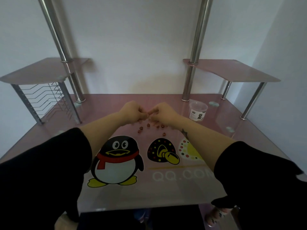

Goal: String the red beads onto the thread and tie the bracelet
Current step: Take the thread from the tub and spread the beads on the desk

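Several beads [141, 128] lie loose near left hand [132, 112] and right hand [164, 113], both curled in pinches; on what, cannot tell. Risk: a wrist brush scatters them.

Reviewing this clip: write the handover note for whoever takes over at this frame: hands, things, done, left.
Left hand: fingers curled, tips meeting the right hand above the pink glass desk.
Right hand: likewise curled. What they pinch is too small to see; the thread is not visible.
Red beads: several lie loose on the desk under the hands.
Clear plastic cup: upright, to the right, apart from the beads.
Done: cannot tell how many beads are strung.
Left: string the loose beads, tie the bracelet.
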Available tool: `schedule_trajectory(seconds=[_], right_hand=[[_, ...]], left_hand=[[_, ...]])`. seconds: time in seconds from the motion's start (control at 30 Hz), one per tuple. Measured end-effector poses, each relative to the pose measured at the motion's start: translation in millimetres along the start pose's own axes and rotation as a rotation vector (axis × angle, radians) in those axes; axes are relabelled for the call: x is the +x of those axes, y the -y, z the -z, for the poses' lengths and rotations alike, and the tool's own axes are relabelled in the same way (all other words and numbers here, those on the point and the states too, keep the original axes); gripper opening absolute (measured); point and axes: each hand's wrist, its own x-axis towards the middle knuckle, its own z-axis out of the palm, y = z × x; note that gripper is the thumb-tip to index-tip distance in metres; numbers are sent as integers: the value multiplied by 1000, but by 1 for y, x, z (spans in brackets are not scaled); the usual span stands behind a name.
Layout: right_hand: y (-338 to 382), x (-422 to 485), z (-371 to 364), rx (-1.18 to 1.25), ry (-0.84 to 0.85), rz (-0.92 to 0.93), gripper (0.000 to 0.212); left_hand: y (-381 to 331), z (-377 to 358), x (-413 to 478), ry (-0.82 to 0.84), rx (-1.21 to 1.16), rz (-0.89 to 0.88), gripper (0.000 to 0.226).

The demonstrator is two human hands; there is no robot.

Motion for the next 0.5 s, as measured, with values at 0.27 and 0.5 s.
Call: schedule_trajectory(seconds=[0.27,0.5], right_hand=[[-2,0,-11,12,-15,-126,15],[-1,-2,-17,-43,-13,-131,12]], left_hand=[[15,2,-8,-16,4,71,20],[26,1,-15,49,16,126,12]])
